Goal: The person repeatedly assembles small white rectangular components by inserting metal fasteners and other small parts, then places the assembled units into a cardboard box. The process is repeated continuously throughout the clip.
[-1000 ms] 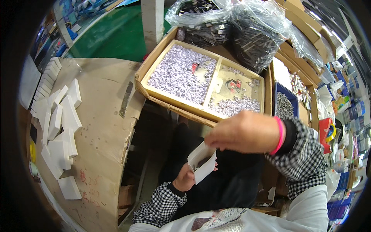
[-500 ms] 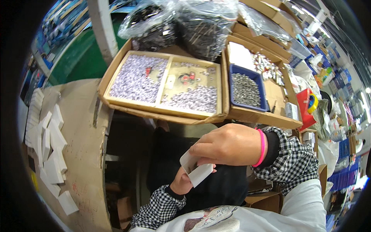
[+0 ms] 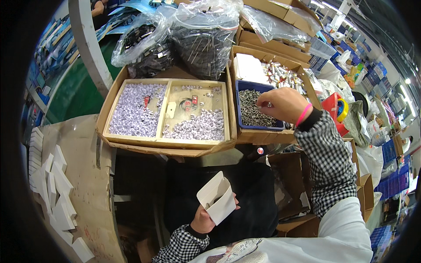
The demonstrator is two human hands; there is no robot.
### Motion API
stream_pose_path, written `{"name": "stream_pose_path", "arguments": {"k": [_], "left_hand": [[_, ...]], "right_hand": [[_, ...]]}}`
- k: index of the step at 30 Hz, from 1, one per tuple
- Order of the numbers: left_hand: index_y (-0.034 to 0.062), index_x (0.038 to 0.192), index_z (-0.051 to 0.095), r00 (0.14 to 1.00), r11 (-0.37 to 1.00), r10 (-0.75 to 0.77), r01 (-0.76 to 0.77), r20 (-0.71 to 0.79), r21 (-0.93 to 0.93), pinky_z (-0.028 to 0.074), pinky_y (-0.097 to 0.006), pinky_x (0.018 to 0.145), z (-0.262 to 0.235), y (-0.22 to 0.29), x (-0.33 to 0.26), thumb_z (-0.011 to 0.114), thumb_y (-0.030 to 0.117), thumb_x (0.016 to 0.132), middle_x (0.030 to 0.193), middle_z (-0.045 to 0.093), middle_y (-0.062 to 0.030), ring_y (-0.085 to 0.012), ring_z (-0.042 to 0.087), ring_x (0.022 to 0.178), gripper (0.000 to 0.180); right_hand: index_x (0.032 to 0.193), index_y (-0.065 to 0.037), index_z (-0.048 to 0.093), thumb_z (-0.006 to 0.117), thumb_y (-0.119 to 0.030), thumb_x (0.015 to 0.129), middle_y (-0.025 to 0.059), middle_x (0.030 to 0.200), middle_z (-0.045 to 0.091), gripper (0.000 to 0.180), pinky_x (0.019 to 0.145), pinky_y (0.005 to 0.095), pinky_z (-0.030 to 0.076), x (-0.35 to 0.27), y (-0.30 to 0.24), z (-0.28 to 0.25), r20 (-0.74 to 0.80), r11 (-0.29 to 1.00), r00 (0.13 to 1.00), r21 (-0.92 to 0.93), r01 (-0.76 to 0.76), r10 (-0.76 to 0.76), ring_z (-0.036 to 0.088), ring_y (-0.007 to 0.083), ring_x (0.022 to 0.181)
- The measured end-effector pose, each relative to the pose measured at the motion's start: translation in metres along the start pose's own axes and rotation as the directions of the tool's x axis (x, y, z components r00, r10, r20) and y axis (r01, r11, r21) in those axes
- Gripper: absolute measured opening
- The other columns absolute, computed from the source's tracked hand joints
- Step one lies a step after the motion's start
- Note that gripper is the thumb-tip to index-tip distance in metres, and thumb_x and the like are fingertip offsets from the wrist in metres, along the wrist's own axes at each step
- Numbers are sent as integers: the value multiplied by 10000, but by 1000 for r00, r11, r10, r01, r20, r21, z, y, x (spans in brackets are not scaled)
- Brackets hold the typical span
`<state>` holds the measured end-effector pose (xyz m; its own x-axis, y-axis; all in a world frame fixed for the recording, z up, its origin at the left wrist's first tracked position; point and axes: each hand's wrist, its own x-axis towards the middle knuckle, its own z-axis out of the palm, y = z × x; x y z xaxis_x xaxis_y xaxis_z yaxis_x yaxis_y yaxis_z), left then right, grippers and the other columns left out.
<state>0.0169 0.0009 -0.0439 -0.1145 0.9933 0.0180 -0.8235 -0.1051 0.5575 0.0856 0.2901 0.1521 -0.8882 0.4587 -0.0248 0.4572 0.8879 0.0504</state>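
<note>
My left hand is wrapped around a small white box whose flap stands up. Something dark shows in the box's opening, too small to name. Over the blue tray of small metal pieces, perhaps screws, is my right hand, wearing a pink band at the wrist. Its fingertips are pinched together at the pieces; what they hold, if anything, cannot be made out. Left of it is a wooden tray with two compartments of small whitish parts.
White flat boxes lie on the cardboard-topped table at left. Behind the wooden tray stand clear bags of dark parts. A carton holds the blue tray and small silvery pieces. At right is a red tape dispenser.
My right hand has left the white box and moved up and right to the blue tray. The left hand keeps the box, now with its flap raised. The view has shifted slightly.
</note>
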Motion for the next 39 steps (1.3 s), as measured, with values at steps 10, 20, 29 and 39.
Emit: {"name": "stream_pose_path", "arguments": {"k": [10,20,29,39], "left_hand": [[22,1335,345,999,998,34,-33,-25,56,503,-477,861,-3,-1,-1,609,751,644,1150,526,-175,-292,566,1049,1038],[19,1360,297,1000,998,-14,15,-11,56,470,-466,920,0,0,-1,602,754,645,1189,493,-168,-281,541,1084,1070],[9,1372,283,998,995,-45,42,36,87,451,-423,946,14,5,-4,605,754,630,1235,488,-153,-247,522,1126,1099],[-25,1345,375,983,963,-89,126,-159,236,432,-324,938,0,-1,-27,583,487,848,1242,535,-115,-196,545,1101,744]], "right_hand": [[915,-90,693,635,-185,796,93,906,647,163,778,361,495,5,17,21,-42,981,996,172,87,-81,619,278,873],[842,-76,669,683,-129,757,71,815,640,101,654,332,512,-26,-29,4,-303,822,893,371,432,-332,627,261,734],[879,-96,657,704,-182,748,29,798,612,164,617,299,507,-66,-95,29,-290,681,832,479,555,-474,619,221,728],[1153,31,548,663,-10,824,87,1046,623,351,825,262,511,-152,-135,134,26,-140,958,990,15,287,607,137,941]]}}
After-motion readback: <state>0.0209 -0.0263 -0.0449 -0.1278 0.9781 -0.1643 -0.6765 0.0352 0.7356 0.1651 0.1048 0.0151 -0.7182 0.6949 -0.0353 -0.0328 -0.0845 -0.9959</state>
